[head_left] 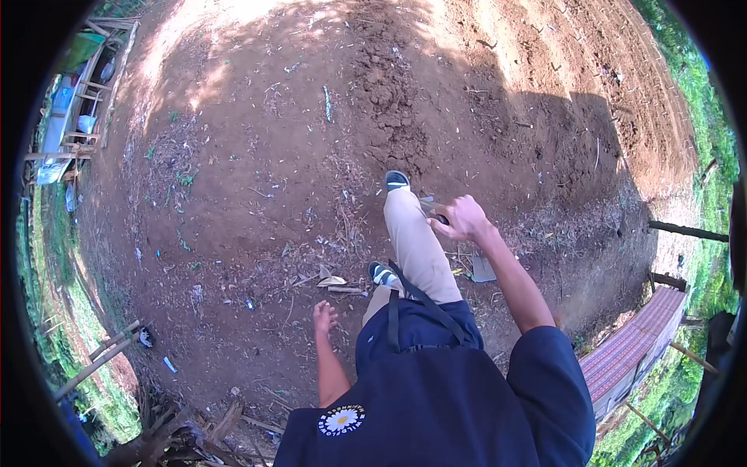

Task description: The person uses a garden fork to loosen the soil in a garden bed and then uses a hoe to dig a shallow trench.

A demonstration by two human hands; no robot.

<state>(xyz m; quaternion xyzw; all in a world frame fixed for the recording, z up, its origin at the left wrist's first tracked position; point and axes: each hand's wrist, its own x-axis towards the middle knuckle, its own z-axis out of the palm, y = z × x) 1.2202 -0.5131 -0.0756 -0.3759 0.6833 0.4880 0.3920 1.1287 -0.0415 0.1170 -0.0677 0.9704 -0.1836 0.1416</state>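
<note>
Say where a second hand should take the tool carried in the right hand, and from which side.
Probably best: take the wooden handle on the short stub showing ahead of the right hand, coming from the person's left. The rest of the shaft is hidden behind that hand; the grey blade hangs low beside the leg. The left hand is open and empty.
</note>
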